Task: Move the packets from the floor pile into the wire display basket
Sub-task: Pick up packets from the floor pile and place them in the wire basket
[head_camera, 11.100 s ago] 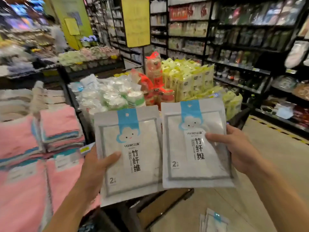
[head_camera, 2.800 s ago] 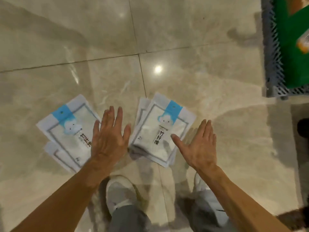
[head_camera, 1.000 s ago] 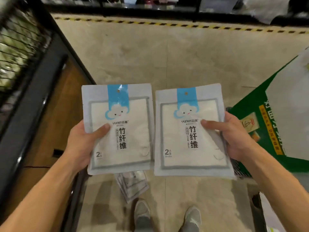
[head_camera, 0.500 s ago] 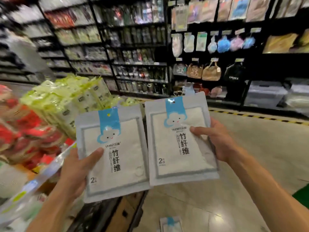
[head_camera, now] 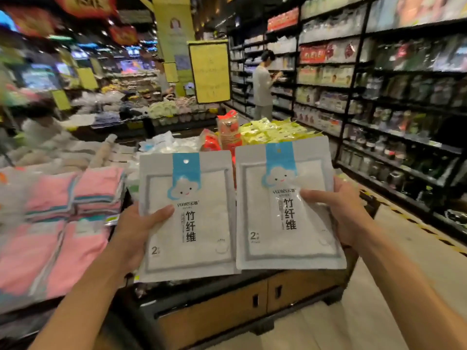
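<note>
**Two packets raised to display height, ready for placing**

Two flat packets are held side by side in front of the person. The left hand (head_camera: 134,231) grips the left packet (head_camera: 187,215) at its left edge, thumb across the printed face and fingers hidden behind. The right hand (head_camera: 346,210) grips the right packet (head_camera: 285,205) at its right edge in the same manner. The inner edges of the packets nearly meet, the right one overlapping slightly.

Change: a few seconds ago both hands were open, reaching for packets lying on the floor; one second ago the packets were already gripped with the view turned down to the floor. Now the view is level, and merchandise lies just beyond the hands: white bundled goods (head_camera: 174,145), red packs (head_camera: 227,135) and yellow packs (head_camera: 275,132). Pink folded towels (head_camera: 83,198) sit beside the left hand. Below the hands runs a dark stand with wooden panels (head_camera: 227,309).

Meaning: the lift is complete, and the step in hand appears to be the carry to the basket. The wire basket itself cannot be identified here, being largely hidden behind the packets. No floor pile is in view.
</note>
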